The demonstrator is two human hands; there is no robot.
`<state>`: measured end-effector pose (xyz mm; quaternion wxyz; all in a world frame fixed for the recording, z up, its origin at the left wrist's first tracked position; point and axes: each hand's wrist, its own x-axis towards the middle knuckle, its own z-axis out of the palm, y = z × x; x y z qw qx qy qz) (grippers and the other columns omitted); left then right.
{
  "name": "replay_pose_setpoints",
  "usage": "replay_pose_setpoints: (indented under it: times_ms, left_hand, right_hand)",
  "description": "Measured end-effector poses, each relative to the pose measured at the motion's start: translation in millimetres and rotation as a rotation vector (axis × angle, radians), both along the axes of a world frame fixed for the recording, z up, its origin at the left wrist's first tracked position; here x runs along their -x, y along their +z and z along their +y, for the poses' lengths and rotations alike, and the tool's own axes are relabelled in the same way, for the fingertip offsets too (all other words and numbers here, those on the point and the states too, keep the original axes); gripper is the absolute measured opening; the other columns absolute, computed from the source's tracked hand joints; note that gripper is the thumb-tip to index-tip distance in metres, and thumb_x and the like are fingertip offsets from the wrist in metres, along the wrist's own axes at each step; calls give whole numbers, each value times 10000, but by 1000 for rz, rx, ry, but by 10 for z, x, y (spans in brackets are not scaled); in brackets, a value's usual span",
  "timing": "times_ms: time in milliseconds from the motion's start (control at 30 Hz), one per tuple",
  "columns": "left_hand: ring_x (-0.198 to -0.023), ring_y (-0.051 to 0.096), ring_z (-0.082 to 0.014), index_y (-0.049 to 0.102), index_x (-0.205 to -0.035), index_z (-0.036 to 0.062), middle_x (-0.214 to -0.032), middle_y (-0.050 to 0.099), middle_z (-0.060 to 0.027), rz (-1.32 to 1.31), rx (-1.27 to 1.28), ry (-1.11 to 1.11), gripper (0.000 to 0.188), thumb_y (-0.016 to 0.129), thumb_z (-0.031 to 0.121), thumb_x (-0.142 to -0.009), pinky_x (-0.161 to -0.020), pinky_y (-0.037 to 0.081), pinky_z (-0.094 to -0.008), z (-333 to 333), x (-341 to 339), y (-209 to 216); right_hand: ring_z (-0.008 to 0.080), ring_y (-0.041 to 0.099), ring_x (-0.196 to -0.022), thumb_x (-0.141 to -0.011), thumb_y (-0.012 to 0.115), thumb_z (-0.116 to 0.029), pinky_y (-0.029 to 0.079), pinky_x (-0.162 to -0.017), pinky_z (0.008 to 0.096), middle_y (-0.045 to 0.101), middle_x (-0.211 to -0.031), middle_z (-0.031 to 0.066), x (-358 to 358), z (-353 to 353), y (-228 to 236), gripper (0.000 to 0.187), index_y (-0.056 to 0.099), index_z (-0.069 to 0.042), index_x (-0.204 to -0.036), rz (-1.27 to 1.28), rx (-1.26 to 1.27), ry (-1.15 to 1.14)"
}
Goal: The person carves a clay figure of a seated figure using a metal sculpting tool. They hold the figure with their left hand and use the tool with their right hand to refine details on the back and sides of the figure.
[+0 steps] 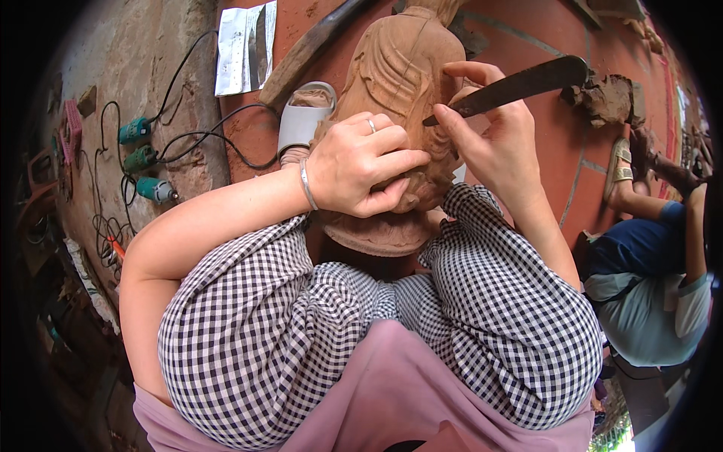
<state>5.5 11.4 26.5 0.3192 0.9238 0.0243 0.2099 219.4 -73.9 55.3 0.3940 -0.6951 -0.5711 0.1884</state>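
Note:
A brown wooden statue (403,64) with carved drapery folds lies between my knees, its broad base toward me. My left hand (361,164) rests on its left side, fingers curled against the wood. A ring and a silver bracelet show on that hand and wrist. In my right hand (497,143) is a dark carving knife (535,81), pinched between thumb and fingers. Its narrow tip touches or hovers just over the statue; I cannot tell which. The broad end points out to the upper right. My left palm and the wood beneath it are hidden.
Corded green power tools (139,160) lie at the left, their black cables running over the floor. A paper sheet (245,49) and a wooden beam (309,53) are at the far side. A rough wood chunk (608,99) sits at the right, near another seated person (644,286).

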Motion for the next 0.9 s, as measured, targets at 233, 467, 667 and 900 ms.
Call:
replay_pose_setpoints:
  times_ms: [233,467,667,900]
  left_hand:
    - [-749,587,-252,746,-1114,71,-852,607,-65,-12,7,5,429,699,179,-702,-695,506,-368,2,-18,9]
    - [-755,594,-245,739,-1127,65,-855,605,-59,2,0,13,451,709,183,-693,-685,499,-379,-55,-69,34]
    - [-773,599,-249,736,-1124,62,-869,612,-62,8,0,22,442,706,177,-698,-692,498,-378,-69,-63,36]
    - [-774,600,-256,727,-1108,53,-880,615,-69,-6,-7,22,428,711,180,-700,-695,501,-382,-61,-80,16]
  right_hand:
    - [157,681,-818,-876,794,-90,537,-716,262,726,-976,97,-72,-48,-176,117,731,-7,-928,379,-117,-103]
    - [90,610,-782,-926,698,7,502,-675,234,624,-908,36,60,-408,-187,165,588,-2,-1047,527,-71,-144]
    - [119,708,-778,-892,783,-40,554,-680,260,742,-871,88,74,-401,-88,144,689,6,-989,377,33,-107]
    - [303,754,-882,-757,808,-36,616,-836,418,724,-830,119,57,-198,-74,141,674,-38,-800,-120,-223,57]
